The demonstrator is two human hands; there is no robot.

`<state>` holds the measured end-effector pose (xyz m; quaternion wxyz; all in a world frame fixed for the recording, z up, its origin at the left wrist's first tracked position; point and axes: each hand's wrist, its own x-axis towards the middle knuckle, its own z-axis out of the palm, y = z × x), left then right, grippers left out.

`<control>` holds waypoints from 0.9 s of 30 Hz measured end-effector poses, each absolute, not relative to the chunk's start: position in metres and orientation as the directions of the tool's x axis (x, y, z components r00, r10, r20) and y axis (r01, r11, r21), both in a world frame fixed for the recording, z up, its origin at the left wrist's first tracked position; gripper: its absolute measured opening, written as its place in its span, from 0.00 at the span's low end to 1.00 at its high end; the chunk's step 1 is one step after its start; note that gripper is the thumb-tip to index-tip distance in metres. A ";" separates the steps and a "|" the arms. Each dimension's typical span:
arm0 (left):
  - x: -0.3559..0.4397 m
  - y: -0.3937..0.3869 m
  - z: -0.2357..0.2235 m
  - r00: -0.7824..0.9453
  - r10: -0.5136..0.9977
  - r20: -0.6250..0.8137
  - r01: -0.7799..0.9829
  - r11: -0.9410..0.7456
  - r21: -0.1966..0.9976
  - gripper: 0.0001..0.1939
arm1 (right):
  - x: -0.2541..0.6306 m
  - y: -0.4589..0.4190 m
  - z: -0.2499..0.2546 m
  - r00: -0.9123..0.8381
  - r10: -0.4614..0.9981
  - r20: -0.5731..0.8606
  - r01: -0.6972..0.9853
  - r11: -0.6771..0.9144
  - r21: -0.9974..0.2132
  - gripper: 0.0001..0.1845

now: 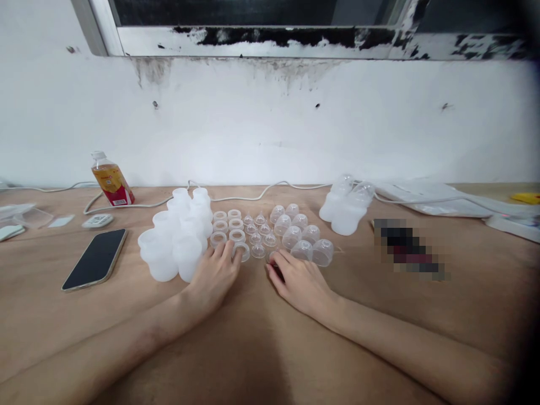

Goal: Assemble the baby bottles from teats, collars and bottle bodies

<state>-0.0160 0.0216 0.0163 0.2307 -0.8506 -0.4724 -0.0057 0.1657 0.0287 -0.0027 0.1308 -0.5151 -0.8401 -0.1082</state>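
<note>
My left hand point(217, 275) rests palm down with its fingers a little apart, the tips at the nearest clear plastic collar rings point(237, 235). White translucent baby bottles point(162, 261) stand grouped against its left side. My right hand point(304, 284) has its fingers curled towards the thumb at the near end of the clear bottle nipples point(255, 238). What lies between those fingertips is mostly hidden. Just beyond its knuckles are clear dome caps point(302, 250), set out in two columns. Farther back on the right stand bottles with clear domes on top point(349, 211).
A phone point(95, 260), a small white device point(97, 220) and a drink bottle point(113, 179) are on the left. A white cable point(257, 198) runs along the wall side. Plastic bags point(426, 199) and a pixelated dark item point(407, 247) lie on the right of the wooden table point(253, 349).
</note>
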 end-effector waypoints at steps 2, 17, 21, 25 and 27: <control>-0.016 0.021 0.017 0.553 0.802 0.226 0.805 -0.446 -0.391 0.16 | 0.165 0.029 -0.004 -0.422 0.843 0.334 0.902 0.427 0.063 0.13; -0.015 0.022 0.013 0.553 0.796 0.246 0.798 -0.422 -0.430 0.16 | 0.165 0.029 -0.003 -0.411 0.861 0.300 0.909 0.412 0.064 0.12; -0.015 0.022 0.010 0.549 0.794 0.262 0.804 -0.415 -0.425 0.16 | 0.165 0.029 -0.002 -0.428 0.852 0.302 0.902 0.422 0.088 0.12; -0.013 0.022 0.012 0.531 0.805 0.264 0.820 -0.410 -0.400 0.16 | 0.165 0.030 -0.001 -0.449 0.843 0.295 0.892 0.440 0.100 0.12; -0.013 0.021 0.014 0.533 0.803 0.267 0.822 -0.415 -0.390 0.17 | 0.165 0.030 -0.002 -0.453 0.842 0.294 0.890 0.444 0.100 0.12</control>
